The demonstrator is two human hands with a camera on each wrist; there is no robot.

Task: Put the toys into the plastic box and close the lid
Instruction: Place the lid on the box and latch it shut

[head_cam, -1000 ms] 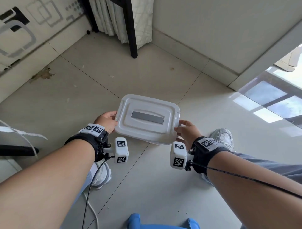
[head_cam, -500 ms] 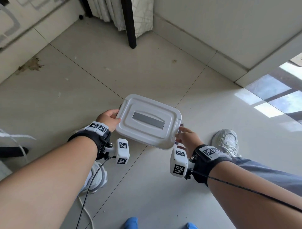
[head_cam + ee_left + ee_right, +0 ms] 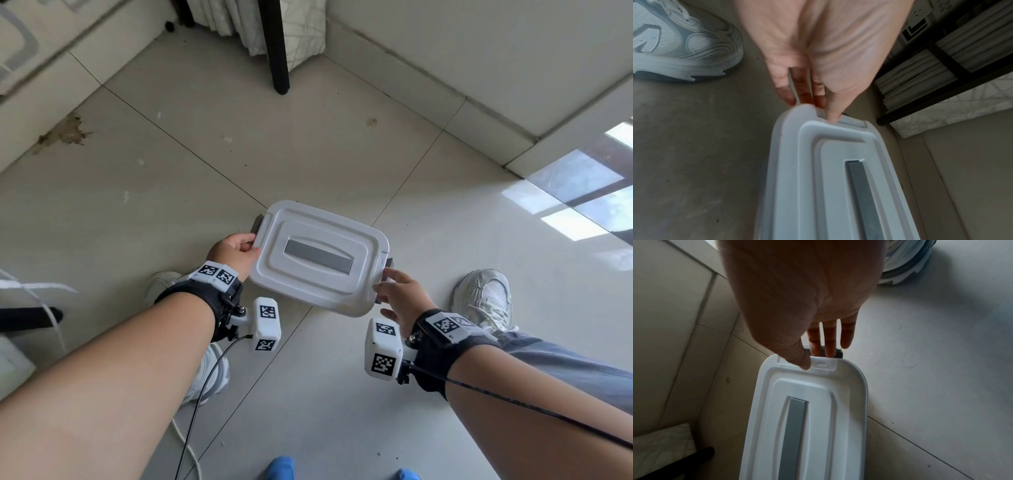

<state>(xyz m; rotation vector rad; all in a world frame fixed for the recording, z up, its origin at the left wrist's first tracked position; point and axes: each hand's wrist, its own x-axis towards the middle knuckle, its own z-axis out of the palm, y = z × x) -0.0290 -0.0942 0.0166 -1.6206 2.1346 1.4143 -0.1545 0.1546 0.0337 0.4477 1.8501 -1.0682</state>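
Plastic box, white lid on top, sits low over the tiled floor between my two shoes; can't tell if it's resting there or held just off it. Left hand pinches the lid's left short end, thumb on top by the latch recess, fingers curled under the rim. Right hand does the same at the right end, thumb on the lid's tab, fingers reaching down over the dark grey latch.

My read: lid is seated, latches not yet snapped, so the step in hand is locking both ends. To do it well I'd keep the thumbs pressing down on the lid corners so it can't ride up, then swing each grey clip up w/ the fingers until it catches, both sides approx. together so the box doesn't tip. Toys aren't visible, the lid is opaque, so I can't confirm they're inside.

Writing: no brand or label readable on box or lid. Only black-and-white square marker tags on the wrist units, no text.
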